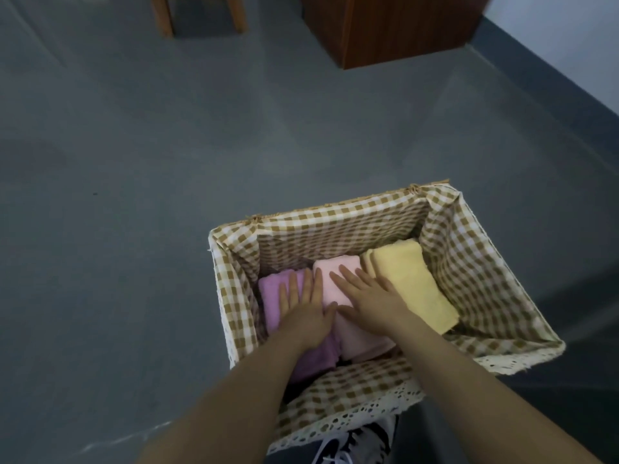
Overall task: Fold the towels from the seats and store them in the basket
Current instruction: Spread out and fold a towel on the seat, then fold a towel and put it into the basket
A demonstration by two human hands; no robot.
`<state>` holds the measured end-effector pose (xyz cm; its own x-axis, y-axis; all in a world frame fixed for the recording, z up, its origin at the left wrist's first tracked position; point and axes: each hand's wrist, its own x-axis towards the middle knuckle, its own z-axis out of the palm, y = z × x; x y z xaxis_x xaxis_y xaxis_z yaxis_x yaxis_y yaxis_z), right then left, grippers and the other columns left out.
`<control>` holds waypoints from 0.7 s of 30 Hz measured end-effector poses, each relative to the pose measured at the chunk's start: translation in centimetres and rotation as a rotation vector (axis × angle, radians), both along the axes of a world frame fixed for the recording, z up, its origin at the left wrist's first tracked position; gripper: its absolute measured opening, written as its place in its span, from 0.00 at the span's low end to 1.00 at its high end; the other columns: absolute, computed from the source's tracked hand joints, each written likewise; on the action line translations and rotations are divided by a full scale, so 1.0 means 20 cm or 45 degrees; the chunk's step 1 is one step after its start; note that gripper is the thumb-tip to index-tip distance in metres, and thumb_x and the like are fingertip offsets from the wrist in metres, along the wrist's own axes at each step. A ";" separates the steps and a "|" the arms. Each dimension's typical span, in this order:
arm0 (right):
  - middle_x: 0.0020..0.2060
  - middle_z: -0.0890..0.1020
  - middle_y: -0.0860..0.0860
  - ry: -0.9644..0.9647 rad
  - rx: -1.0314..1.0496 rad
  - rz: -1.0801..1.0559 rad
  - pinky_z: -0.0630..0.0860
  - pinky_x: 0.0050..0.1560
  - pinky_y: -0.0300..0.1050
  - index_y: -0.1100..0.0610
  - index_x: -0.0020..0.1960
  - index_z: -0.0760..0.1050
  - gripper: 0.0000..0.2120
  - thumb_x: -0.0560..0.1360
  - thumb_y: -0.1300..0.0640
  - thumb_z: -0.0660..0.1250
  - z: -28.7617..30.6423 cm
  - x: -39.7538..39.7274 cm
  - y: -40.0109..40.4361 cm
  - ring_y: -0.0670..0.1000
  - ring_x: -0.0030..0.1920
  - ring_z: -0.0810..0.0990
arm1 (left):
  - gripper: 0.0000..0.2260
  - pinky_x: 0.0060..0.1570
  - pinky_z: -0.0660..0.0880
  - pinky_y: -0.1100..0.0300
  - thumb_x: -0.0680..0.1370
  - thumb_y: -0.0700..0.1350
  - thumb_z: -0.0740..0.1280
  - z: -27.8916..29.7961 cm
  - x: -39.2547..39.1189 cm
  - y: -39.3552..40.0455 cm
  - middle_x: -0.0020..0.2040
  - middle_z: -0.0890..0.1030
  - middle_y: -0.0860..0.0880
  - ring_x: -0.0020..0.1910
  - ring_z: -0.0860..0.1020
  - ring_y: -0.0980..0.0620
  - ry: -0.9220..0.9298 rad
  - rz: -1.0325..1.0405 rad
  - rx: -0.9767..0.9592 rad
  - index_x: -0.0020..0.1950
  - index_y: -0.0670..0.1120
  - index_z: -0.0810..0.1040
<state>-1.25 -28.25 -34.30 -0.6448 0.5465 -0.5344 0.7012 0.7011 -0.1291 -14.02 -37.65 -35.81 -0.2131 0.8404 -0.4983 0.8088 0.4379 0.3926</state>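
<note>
Where the frame is nearest the wearer, at the bottom edge right of centre, a dark-and-white sneaker [351,447] shows beneath the basket's lace trim.

Item: two bare forearms, rising from the lower corners of the frame and converging on the basket.

Item: left hand [306,313], fingers straight and spread, palm flat on the purple towel [271,296], its inner fingers reaching onto the pink one. It holds nothing; it presses.

Item: right hand [366,298], likewise flat and wide, on the pink towel [330,286], with its outer fingers touching the edge of the yellow towel [412,283].

Item: three folded towels, side by side in the bottom of the basket, purple toward the left of the frame, pink in the middle, yellow toward the right. The yellow one lies slightly askew, its far end angled toward the upper right corner of the interior.

Item: basket [482,262], rectangular, gingham-lined, standing on the grey floor [134,162] at lower centre-right.

Judgement: the step in hand appears to be settling the stack. To do it well, the palms should press evenly downward so the folds stay closed, then lift straight up without dragging any edge; the yellow towel could be nudged parallel to its neighbours.

Item: wooden legs [162,15], upper left, and a brown wooden cabinet [402,28], upper centre-right, well apart from the basket. Whether more towels remain on any seat cannot be told.
</note>
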 end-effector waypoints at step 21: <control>0.60 0.78 0.50 0.505 0.722 -0.437 0.69 0.54 0.48 0.52 0.65 0.73 0.15 0.80 0.52 0.58 1.17 0.59 -0.19 0.54 0.60 0.76 | 0.18 0.62 0.63 0.54 0.81 0.50 0.56 1.21 0.28 0.17 0.69 0.72 0.50 0.66 0.71 0.47 0.247 -0.535 0.910 0.69 0.48 0.71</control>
<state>10.51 -32.00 -10.97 -0.4743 0.8718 0.1227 0.8677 0.4865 -0.1022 -8.50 -34.31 -11.65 0.1601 0.9676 0.1954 0.9302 -0.2142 0.2981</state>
